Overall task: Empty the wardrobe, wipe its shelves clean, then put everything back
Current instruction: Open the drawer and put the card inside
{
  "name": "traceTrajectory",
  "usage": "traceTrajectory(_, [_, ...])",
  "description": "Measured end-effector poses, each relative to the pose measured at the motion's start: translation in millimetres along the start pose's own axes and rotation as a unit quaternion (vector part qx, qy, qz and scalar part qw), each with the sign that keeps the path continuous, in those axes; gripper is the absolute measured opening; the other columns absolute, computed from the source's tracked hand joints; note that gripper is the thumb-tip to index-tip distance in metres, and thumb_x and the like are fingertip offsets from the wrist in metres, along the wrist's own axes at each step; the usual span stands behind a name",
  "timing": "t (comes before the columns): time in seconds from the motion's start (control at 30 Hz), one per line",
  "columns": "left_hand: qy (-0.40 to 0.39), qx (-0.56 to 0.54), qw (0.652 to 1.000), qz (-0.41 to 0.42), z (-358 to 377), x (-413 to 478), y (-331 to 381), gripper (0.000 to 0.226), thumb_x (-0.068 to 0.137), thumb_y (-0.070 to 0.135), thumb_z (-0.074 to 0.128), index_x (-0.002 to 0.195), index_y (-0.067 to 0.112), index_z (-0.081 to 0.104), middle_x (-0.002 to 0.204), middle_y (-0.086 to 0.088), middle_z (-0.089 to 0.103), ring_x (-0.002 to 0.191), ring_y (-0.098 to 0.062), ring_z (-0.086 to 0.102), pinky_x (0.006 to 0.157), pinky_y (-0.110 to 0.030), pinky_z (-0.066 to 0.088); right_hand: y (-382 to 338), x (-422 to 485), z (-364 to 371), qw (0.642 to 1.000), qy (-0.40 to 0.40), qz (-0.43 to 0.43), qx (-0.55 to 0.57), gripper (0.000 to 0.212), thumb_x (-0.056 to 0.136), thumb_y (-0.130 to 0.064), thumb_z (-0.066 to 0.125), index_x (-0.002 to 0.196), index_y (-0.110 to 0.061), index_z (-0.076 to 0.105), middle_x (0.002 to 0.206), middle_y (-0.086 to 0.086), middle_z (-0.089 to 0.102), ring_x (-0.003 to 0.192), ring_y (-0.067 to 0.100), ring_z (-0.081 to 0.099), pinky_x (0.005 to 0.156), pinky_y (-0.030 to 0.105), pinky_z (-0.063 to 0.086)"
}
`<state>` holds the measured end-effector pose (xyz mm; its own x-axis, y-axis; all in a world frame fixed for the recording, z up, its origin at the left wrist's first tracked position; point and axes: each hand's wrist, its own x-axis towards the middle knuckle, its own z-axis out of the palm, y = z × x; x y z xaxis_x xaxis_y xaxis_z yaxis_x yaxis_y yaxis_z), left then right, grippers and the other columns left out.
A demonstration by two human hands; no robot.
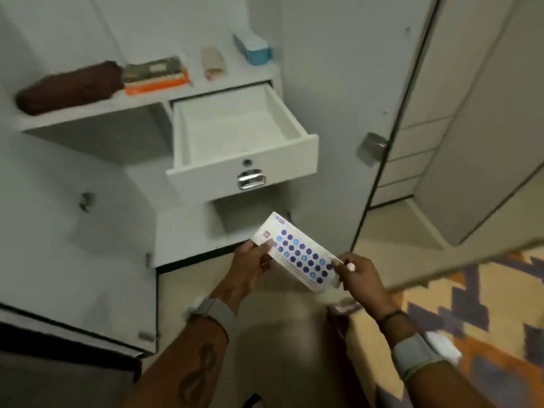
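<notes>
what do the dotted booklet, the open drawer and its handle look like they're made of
booklet: thin paper or card, slightly glossy; it is flat and printed with blue dots.
drawer: probably white laminated board, matte; thick, square-edged panels.
handle: polished metal, or possibly chromed plastic; bright mirror-like glints.

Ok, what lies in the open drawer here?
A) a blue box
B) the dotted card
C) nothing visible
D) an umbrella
C: the drawer shows only its bare white bottom; the umbrella and box lie on the shelf above, and the left hand and right hand hold the card.
</notes>
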<state>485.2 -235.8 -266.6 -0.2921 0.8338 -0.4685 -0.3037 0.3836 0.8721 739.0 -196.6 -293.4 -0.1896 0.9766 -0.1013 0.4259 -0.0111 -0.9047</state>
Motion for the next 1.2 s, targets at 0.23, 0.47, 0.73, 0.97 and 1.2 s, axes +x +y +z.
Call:
traceTrajectory(0.23, [0.048, 0.074, 0.978, 0.190, -113, 17, 124, 0.032, 0.090, 0.007, 0.072, 0.120, 0.010, 0.062, 0.104, -0.005, 0.076, 0.087, -0.023, 0.074, 0.072, -0.037, 0.061, -136, 95, 78, 0.994, 0.046, -0.056, 0.080, 0.019, 0.092, -0.012, 0.068, 0.075, -0.004, 0.068, 0.057, 0.009, 0.063, 0.048, 0.016, 0.052, 0.050, 0.028, 0.046])
traceTrajectory(0.47, [0.055, 0.246, 0.935, 0.248, -138, 60, 201, 0.086, 0.085, 0.014, 0.079, 0.153, 0.034, 0.030, 0.106, 0.006, 0.063, 0.094, -0.013, 0.068, 0.075, -0.031, 0.061, -235, 179, 93, 0.988, 0.100, -0.096, 0.074, 0.009, 0.092, -0.023, 0.069, 0.084, -0.019, 0.071, 0.087, -0.005, 0.075, 0.084, 0.017, 0.072, 0.074, 0.034, 0.057])
traceTrajectory(0.73, [0.083, 0.371, 0.897, 0.228, -129, 156, 277, 0.074, 0.086, 0.021, 0.079, 0.149, 0.023, 0.040, 0.117, 0.001, 0.062, 0.082, -0.012, 0.066, 0.065, -0.026, 0.060, -279, 308, 102, 0.995, 0.061, -0.080, 0.006, 0.006, 0.093, -0.018, 0.069, 0.090, -0.016, 0.074, 0.084, 0.006, 0.074, 0.067, 0.016, 0.071, 0.061, 0.032, 0.061])
traceTrajectory(0.97, [0.077, 0.496, 0.862, 0.067, -102, 246, 293, 0.062, 0.078, 0.016, 0.085, 0.128, 0.004, 0.051, 0.119, -0.014, 0.061, 0.092, -0.031, 0.071, 0.070, -0.045, 0.063, -256, 418, 124, 0.968, -0.083, -0.065, -0.230, 0.016, 0.089, -0.004, 0.062, 0.087, -0.012, 0.076, 0.087, 0.003, 0.068, 0.075, 0.017, 0.060, 0.059, 0.022, 0.044])
traceTrajectory(1.2, [0.019, 0.564, 0.817, -0.118, -85, 292, 268, 0.065, 0.077, 0.016, 0.088, 0.125, -0.002, 0.048, 0.119, -0.018, 0.061, 0.097, -0.033, 0.072, 0.081, -0.046, 0.062, -232, 461, 153, 0.857, -0.240, -0.031, -0.456, 0.027, 0.093, -0.012, 0.064, 0.118, -0.002, 0.068, 0.114, 0.014, 0.067, 0.086, 0.022, 0.058, 0.055, 0.022, 0.045])
